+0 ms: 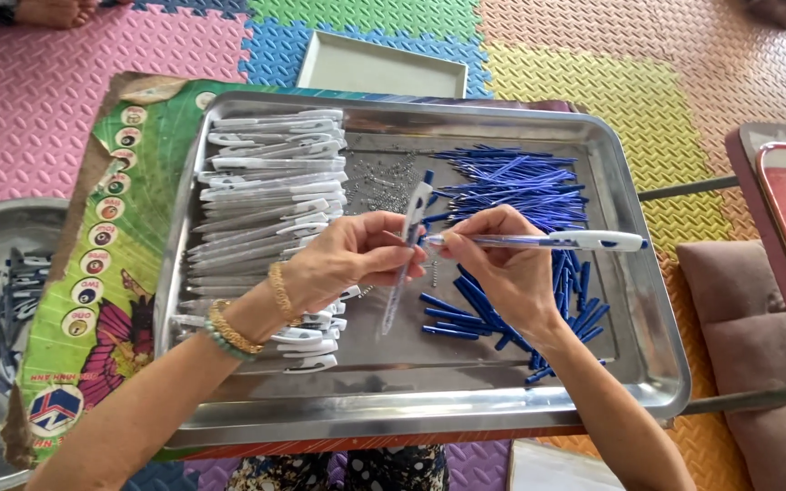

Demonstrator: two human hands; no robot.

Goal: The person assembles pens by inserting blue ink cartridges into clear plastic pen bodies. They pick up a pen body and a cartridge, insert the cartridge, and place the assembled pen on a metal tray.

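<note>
Pens mid-assembly over steel tray [648,364]. We pinch clear barrel [402,264] in left hand [347,259], fingers closed, upright for access; right hand [502,268] grips white-clipped pen [548,241] level. Barrels [270,200] stacked left, blue refills [520,186] right, sorted within reach.

home floor wkspace | foam puzzle mats [648,82] | steel tray [629,318] w/ pen parts [511,182]

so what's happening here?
A person works over a steel tray. The left hand holds a clear pen barrel upright-ish; the right hand holds a pen with a white clip level, tip toward the barrel. On the tray lie stacked clear barrels, blue refills, short blue parts and small springs.
</note>
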